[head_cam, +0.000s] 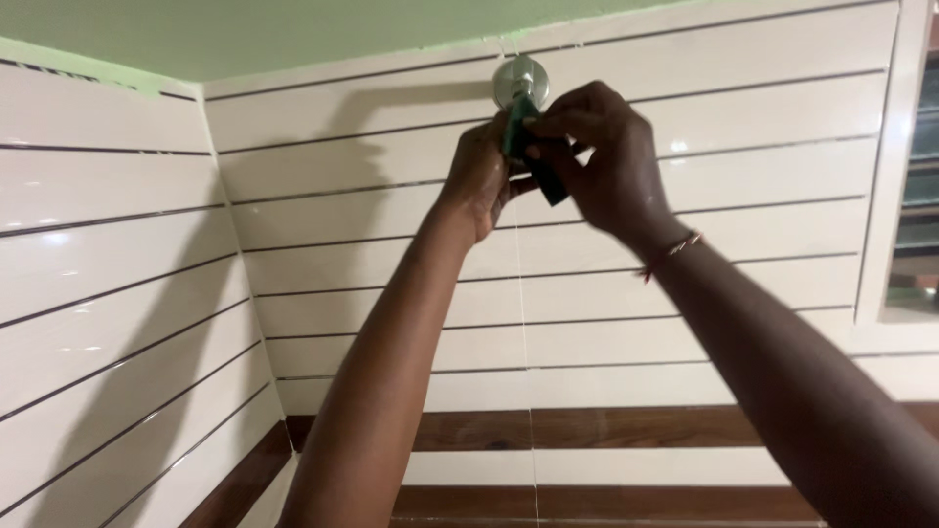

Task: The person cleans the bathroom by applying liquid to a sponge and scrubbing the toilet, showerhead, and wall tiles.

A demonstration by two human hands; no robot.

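Observation:
Both my arms reach up to a round chrome wall fitting (516, 80) set high in the white tiled wall, just under the green ceiling. My right hand (599, 161) grips a green and dark object (528, 147) that sits just below the fitting. My left hand (479, 181) closes around the same object from the left side. A thin red thread bracelet (671, 252) circles my right wrist. The lower part of the fitting and most of the green object are hidden by my fingers.
White wall tiles with thin dark lines cover the back wall (685, 293) and the left wall (98, 293), meeting in a corner. Brown wood-look tile bands (587, 427) run lower down. A window with slats (919, 196) is at the right edge.

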